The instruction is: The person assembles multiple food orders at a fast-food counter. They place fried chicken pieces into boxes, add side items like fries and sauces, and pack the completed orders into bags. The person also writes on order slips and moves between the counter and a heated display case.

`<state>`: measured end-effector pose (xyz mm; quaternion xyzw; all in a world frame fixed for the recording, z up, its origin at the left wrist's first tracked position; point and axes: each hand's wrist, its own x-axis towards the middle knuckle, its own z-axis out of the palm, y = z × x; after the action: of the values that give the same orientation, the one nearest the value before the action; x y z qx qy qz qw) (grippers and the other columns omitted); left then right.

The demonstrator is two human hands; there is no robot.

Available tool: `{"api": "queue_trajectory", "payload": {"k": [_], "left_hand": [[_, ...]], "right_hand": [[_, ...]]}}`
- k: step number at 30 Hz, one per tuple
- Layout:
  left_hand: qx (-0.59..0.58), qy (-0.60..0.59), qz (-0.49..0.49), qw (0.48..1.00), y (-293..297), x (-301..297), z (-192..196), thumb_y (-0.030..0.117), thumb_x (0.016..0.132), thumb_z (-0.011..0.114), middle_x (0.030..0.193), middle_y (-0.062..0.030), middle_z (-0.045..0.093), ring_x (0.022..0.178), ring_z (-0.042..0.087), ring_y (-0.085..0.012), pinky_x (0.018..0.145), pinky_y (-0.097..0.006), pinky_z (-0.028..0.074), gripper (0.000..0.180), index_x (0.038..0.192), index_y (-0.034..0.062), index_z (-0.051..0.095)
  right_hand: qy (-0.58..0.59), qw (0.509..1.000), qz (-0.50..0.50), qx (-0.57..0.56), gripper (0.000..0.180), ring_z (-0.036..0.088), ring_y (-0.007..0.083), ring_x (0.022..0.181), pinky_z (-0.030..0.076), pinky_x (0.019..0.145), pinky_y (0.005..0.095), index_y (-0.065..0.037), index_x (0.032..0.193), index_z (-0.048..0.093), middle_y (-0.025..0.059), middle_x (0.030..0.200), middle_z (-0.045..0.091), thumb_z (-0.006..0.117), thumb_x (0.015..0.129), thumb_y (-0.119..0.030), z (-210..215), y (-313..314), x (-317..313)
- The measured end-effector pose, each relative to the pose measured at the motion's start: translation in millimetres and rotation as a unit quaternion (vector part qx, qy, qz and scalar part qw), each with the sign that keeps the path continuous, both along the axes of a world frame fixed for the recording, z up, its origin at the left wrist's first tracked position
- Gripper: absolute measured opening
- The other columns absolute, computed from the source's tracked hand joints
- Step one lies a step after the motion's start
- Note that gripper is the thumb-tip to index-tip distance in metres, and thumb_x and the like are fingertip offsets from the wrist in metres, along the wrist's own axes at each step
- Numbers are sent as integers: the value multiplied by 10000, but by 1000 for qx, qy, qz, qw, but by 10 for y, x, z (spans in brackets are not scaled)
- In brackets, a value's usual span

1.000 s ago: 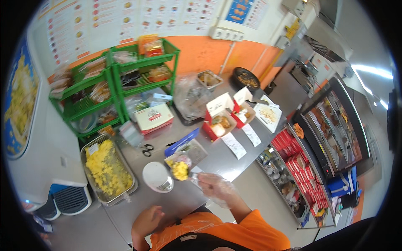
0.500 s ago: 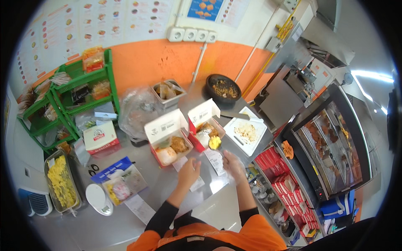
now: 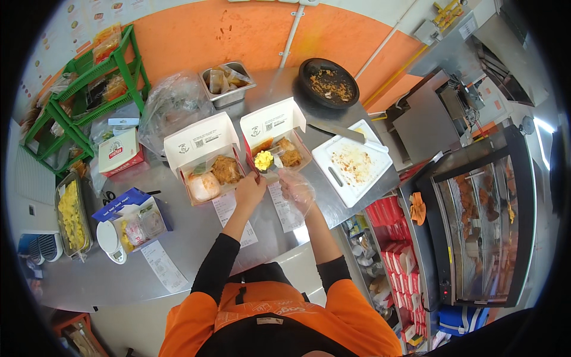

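My right hand (image 3: 297, 187), in a clear plastic glove, grips a spoon (image 3: 277, 166) heaped with crumbly yellow food (image 3: 263, 159), which looks like scrambled egg. The spoon's bowl is over the near left part of an open takeaway box (image 3: 275, 122) holding browned pieces of food. My left hand (image 3: 251, 189) is bare, its fingers closed on the near left edge of that box. To the left, a second open box (image 3: 199, 140) contains a wrapped white bundle (image 3: 204, 185) and a fried piece (image 3: 226, 169). Printed receipts (image 3: 233, 217) lie at the boxes' near side.
A white cutting board (image 3: 357, 163) with crumbs and a knife (image 3: 339, 132) lie right. Behind stand a dark stone bowl (image 3: 328, 83) and a metal container (image 3: 226, 83). At left are a tray of yellow food (image 3: 72, 217), a scale (image 3: 110, 241), a blue box (image 3: 122, 202) and green crates (image 3: 89, 113).
The spoon with yellow food has moved left, from the box's near right corner to over its left part. My left hand has come up to the box's edge. The view has tilted downward.
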<state>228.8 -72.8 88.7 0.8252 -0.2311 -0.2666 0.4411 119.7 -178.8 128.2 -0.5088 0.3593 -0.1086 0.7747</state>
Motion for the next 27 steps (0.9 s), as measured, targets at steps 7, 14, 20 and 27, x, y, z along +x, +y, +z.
{"api": "queue_trajectory", "payload": {"k": [7,14,20,27], "left_hand": [[9,116,17,993,33,-8,75,295,919,448,640,-104,647,478,641,-212,536,-326,529,361,821,-10,615],[-1,150,9,989,79,10,-29,300,946,387,652,-109,642,482,638,-200,480,-315,527,410,875,-25,625],[-17,187,14,982,92,-11,21,291,948,379,663,-122,640,484,636,-205,485,-319,539,407,900,-29,626],[-5,-6,-13,1000,123,-31,-67,294,953,381,707,-173,644,502,642,-257,531,-359,538,398,880,-19,616]], "right_hand": [[41,920,12,-389,230,524,130,587,418,556,291,-10,884,621,36,710,593,552,920,-226,-442,-31,10],[62,889,28,-452,240,611,213,673,464,654,333,7,958,649,147,717,638,557,900,-206,-384,33,82],[159,807,53,-566,204,642,383,848,500,726,446,-66,964,644,206,868,653,534,884,-218,-147,166,144],[344,692,177,-610,170,685,344,794,547,682,447,-63,880,612,170,839,681,546,867,-219,224,620,372]]}}
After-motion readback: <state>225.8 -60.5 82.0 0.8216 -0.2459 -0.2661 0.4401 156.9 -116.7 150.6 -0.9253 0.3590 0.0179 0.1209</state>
